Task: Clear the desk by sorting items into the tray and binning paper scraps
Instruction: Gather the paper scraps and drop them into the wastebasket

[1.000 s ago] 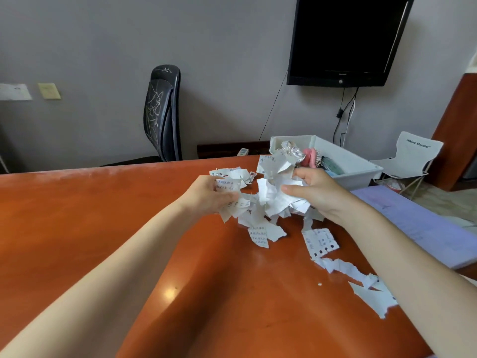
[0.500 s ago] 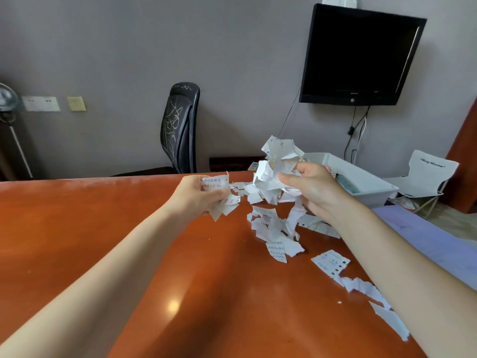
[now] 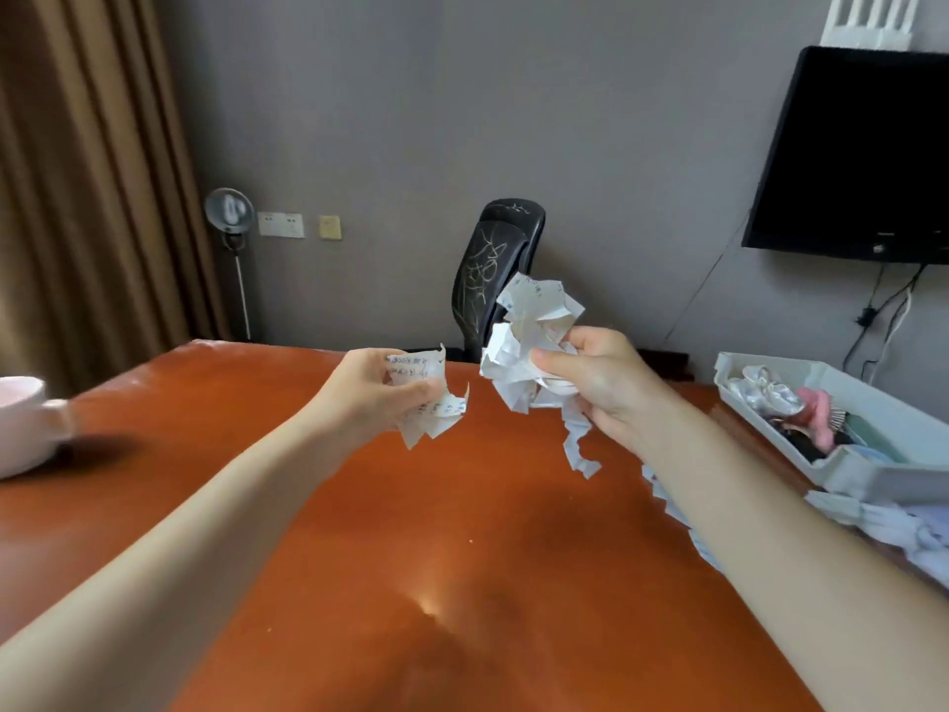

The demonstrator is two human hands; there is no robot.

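We are holding both hands up over the middle of the desk [image 3: 436,557], above its orange-brown top and not touching it. Our left hand [image 3: 369,393] is pinching a small bunch of torn paper scraps [image 3: 431,403] between thumb and curled fingers; the scraps are carrying handwritten lines and are sticking out to the right of the fist. Our right hand [image 3: 601,382] is gripping a larger crumpled wad of scraps [image 3: 524,341], with the thumb pressing across its front and the fingers wrapping round behind. One jagged strip [image 3: 577,444] is hanging down from that wad, its end dangling clear of the desk. The two bundles are sitting near each other but apart, a gap showing between them.

More torn pieces [image 3: 665,498] are lying on the desk toward its right edge, partly hidden under our right forearm. The pale tray [image 3: 883,477] is standing at the right edge, well apart from both hands, and is holding a white ribbon-like item [image 3: 770,390] and something pink [image 3: 819,413]; the rest of its contents are too blurred for us to name. A pale cup [image 3: 20,423] is sitting at the left edge, blurred. Behind the far edge a black chair [image 3: 493,269] is standing against the grey wall, and a dark screen [image 3: 862,156] is hanging on that wall to the right.
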